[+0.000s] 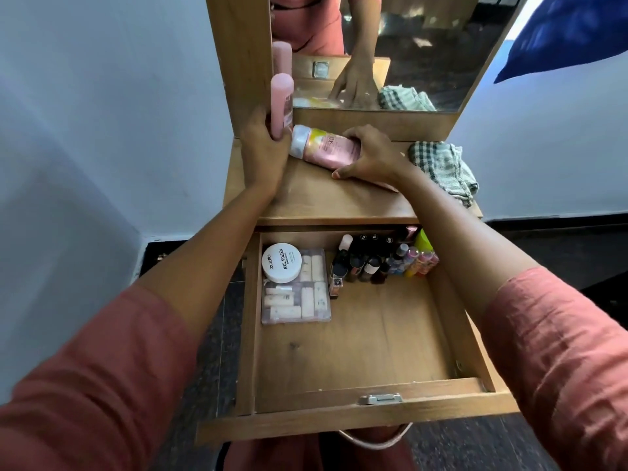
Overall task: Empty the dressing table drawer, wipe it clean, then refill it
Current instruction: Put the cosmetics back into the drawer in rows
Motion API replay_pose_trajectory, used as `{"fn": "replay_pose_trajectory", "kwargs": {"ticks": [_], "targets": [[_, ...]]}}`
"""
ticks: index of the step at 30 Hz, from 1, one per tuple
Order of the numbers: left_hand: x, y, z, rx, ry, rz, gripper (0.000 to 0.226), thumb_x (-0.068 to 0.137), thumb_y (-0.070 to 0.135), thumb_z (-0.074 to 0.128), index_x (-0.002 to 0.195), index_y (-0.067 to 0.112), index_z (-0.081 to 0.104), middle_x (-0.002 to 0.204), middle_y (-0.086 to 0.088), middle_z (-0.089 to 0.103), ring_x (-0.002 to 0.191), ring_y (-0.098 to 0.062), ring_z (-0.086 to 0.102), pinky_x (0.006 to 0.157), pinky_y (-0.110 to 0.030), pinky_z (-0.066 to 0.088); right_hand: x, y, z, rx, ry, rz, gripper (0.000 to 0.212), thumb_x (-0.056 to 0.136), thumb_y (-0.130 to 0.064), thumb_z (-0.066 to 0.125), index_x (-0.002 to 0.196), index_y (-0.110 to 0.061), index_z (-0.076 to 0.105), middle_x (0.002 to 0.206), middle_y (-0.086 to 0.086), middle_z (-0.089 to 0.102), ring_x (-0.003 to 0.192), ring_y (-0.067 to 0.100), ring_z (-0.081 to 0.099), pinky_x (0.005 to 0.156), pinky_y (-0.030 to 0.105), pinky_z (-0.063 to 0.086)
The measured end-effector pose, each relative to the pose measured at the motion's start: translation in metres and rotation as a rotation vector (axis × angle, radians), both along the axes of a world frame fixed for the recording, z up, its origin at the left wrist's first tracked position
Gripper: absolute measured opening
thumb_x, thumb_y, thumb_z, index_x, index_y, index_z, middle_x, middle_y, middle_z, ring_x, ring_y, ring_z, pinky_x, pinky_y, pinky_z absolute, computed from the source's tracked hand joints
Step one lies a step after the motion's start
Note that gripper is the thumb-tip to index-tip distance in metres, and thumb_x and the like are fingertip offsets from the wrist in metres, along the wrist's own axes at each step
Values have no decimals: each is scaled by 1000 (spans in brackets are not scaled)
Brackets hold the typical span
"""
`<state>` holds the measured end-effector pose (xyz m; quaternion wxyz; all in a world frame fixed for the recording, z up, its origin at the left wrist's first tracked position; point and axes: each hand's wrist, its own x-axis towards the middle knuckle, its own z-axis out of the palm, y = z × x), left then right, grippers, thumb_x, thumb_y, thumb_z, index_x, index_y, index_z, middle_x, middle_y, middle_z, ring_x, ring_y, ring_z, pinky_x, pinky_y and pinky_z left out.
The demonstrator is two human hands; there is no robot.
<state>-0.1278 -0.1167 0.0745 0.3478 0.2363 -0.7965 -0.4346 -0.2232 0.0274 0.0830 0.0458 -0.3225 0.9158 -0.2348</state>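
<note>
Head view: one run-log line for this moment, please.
left hand: holds upright pink bottle | right hand: grips lying pink bottle | drawer: open, part full | cloth: on tabletop

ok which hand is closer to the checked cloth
Right. The right hand, gripping the lying pink bottle, is just left of the checked cloth; the left hand holds the upright pink bottle farther away.

Left hand (263, 154) and right hand (370, 158) bare, forearms bare, left sleeve (102, 368) and right sleeve (560, 334) reddish-pink, wrinkly cloth, ending near elbows
</note>
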Motion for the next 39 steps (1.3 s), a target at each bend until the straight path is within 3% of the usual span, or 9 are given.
{"fn": "replay_pose_trajectory", "kwargs": {"ticks": [7,10,14,17,26,32,34,37,39], "targets": [[41,14,12,-34,18,-3,44,85,19,63,126,10,50,127,-7,59,111,-17,58,76,-2,35,40,17,4,68,37,17,71,66,-33,80,125,-9,50,123,12,50,109,25,48,69,16,25],[60,19,13,-57,39,-26,45,84,19,64,126,10,51,127,-7,59,110,-20,59,81,-9,41,63,24,9,42,7,43,67,64,-29,82,121,-6,53,119,14,54,105,25,51,81,26,38],[88,27,12,-65,55,-47,43,83,19,64,124,10,53,123,-8,61,104,-18,60,82,-17,49,94,38,13,80,46,100,64,62,-32,82,116,-10,56,111,9,54,95,18,47,68,21,34],[113,39,7,-56,57,-65,40,83,16,63,121,8,55,120,-9,62,103,-19,60,80,-14,46,118,52,13,104,19,129,64,63,-29,81,118,-9,54,105,5,49,93,17,46,73,21,33],[165,81,-20,-1,-7,-108,41,81,13,66,121,6,56,117,-12,63,103,-21,60,89,-29,51,166,92,-13,191,-121,150,69,65,-19,81,124,-6,50,122,12,49,112,25,49,86,20,36],[180,98,-45,-61,-81,-145,38,78,16,68,114,7,60,109,-11,65,99,-24,60,83,-39,53,182,116,-38,334,-177,172,65,66,-22,81,119,-6,48,106,4,46,94,18,47,72,16,33],[183,103,-48,-78,-97,-170,35,79,14,67,112,6,61,104,-8,64,94,-21,59,80,-32,51,182,125,-46,392,-195,162,62,66,-23,81,116,-7,48,101,0,45,90,16,45,72,21,34],[185,108,-49,-110,-127,-209,37,80,11,66,116,4,60,104,-6,62,92,-14,53,73,-11,36,181,137,-55,460,-234,155,57,68,-22,78,114,-6,48,101,4,50,87,18,46,70,25,35],[184,108,-52,-116,-149,-235,39,81,12,66,118,4,59,110,-11,64,98,-19,57,73,-9,34,180,142,-60,486,-249,168,59,70,-21,77,117,-4,47,109,10,54,88,18,46,72,25,35]]}}
